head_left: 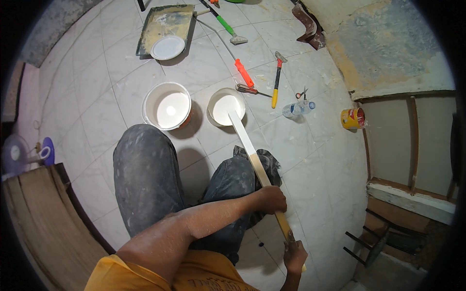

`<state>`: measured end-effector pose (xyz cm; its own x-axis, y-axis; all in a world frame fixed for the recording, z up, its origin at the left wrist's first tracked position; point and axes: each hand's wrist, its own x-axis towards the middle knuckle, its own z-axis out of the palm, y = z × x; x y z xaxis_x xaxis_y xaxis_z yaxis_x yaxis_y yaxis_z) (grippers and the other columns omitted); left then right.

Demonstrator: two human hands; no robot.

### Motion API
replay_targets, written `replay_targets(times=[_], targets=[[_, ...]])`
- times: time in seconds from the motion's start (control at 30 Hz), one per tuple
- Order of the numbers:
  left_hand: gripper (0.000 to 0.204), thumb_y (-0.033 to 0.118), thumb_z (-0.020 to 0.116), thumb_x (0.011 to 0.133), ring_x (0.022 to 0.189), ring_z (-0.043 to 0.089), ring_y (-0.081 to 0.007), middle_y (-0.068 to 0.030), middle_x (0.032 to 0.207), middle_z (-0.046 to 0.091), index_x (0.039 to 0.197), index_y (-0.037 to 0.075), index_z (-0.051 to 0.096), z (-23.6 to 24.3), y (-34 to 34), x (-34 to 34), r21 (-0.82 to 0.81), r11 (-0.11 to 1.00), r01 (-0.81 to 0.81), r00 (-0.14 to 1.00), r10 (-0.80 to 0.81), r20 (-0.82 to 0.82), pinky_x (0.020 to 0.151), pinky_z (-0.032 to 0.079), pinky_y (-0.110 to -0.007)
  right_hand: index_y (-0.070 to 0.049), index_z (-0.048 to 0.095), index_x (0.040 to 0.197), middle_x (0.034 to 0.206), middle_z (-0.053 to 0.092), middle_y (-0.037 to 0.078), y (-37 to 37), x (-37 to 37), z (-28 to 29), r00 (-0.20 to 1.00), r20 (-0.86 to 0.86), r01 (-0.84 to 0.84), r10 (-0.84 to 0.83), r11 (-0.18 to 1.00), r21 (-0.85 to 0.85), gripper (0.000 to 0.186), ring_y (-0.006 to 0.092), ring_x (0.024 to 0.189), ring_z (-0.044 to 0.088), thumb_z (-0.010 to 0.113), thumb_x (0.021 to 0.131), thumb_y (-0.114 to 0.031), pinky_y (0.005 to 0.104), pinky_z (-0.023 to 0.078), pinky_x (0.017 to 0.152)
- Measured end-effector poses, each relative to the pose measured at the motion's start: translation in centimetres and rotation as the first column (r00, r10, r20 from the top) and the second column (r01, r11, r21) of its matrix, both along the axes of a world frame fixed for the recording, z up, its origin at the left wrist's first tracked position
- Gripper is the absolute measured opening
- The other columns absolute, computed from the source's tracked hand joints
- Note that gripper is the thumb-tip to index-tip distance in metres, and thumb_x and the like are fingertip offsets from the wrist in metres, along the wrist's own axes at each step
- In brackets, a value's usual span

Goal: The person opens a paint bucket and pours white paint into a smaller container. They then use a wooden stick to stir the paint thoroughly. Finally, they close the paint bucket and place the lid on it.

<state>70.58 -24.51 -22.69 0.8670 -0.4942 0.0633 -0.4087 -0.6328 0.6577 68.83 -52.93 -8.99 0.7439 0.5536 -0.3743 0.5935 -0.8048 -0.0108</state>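
A long wooden stick (262, 174), its far part coated white, slants down into a small bucket of white paint (227, 90). Its tip is in or at the paint. My left hand (272, 199) is wrapped round the middle of the stick, the left forearm crossing over my knees. Lower down, near the stick's near end, my right hand (294, 254) grips it too. To the left of the small bucket stands a larger white bucket (145, 106), also with white paint in it.
A paint tray (148, 29) with a white lid (168, 47) lies far left. Beyond the buckets are a roller frame (243, 72), scrapers (275, 82), a screwdriver (247, 89), scissors (302, 93) and a plastic bottle (296, 108). A yellow tub (350, 119) stands by the right wall.
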Motion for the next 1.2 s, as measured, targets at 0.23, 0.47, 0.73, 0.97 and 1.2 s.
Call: replay_targets(times=[0.23, 0.47, 0.73, 0.97, 1.2], targets=[[0.011, 0.019, 0.070, 0.083, 0.089, 0.075, -0.0298, -0.0047, 0.089, 0.073, 0.093, 0.016, 0.073, 2.7, -1.8, -0.5, -0.076, 0.997, -0.029, 0.999, 0.032, 0.036, 0.076, 0.059, -0.044, -0.024, 0.064, 0.145, 0.075, 0.054, 0.013, -1.1, 0.0, 4.4, 0.999, 0.011, -0.042, 0.041, 0.997, 0.069, 0.061, 0.0322, 0.061, 0.055, 0.078, 0.087, -0.009, 0.0445, 0.046, 0.059], [0.008, 0.016, 0.073, 0.082, 0.089, 0.075, -0.0297, -0.0074, 0.088, 0.074, 0.090, 0.015, 0.074, 4.0, -2.8, -1.0, -0.075, 0.996, -0.048, 0.996, 0.053, 0.070, 0.080, 0.060, -0.042, -0.025, 0.065, 0.145, 0.078, 0.056, 0.012, -1.8, -0.4, 6.4, 0.999, 0.021, -0.035, 0.034, 0.999, 0.014, 0.053, 0.0321, 0.066, 0.059, 0.072, 0.093, -0.019, 0.0435, 0.048, 0.061], [0.020, 0.019, 0.085, 0.072, 0.092, 0.075, -0.0300, -0.0060, 0.088, 0.074, 0.090, 0.015, 0.075, 4.8, -2.6, -0.2, -0.139, 0.990, -0.032, 0.998, 0.040, 0.056, 0.082, 0.059, -0.043, -0.007, 0.061, 0.146, 0.077, 0.058, 0.012, -3.7, 0.0, 5.6, 0.995, -0.097, -0.013, 0.038, 0.968, 0.252, 0.054, 0.0244, 0.063, 0.056, 0.067, 0.093, -0.006, 0.0380, 0.046, 0.060], [0.041, 0.033, 0.097, 0.065, 0.099, 0.076, -0.0275, -0.0079, 0.102, 0.078, 0.097, 0.014, 0.080, 8.2, 3.1, 0.8, 0.031, 0.992, 0.119, 0.938, -0.102, -0.333, 0.087, 0.061, -0.042, 0.003, 0.064, 0.112, 0.071, 0.065, 0.014, -0.6, 0.9, 1.4, 0.903, -0.385, 0.259, -0.189, 0.956, 0.138, 0.020, 0.0250, 0.059, 0.062, 0.055, 0.102, -0.011, 0.0389, 0.048, 0.057], [0.051, 0.042, 0.096, 0.065, 0.102, 0.075, -0.0300, -0.0100, 0.103, 0.078, 0.096, 0.004, 0.080, 5.4, 5.9, -0.6, 0.007, 0.994, -0.113, 0.922, 0.107, -0.373, 0.087, 0.061, -0.043, -0.001, 0.059, 0.101, 0.060, 0.053, 0.003, 2.0, 0.9, -4.5, 0.629, -0.684, 0.524, -0.370, 0.851, 0.021, 0.037, 0.0119, 0.047, 0.051, 0.040, 0.113, -0.030, 0.0311, 0.042, 0.046]])
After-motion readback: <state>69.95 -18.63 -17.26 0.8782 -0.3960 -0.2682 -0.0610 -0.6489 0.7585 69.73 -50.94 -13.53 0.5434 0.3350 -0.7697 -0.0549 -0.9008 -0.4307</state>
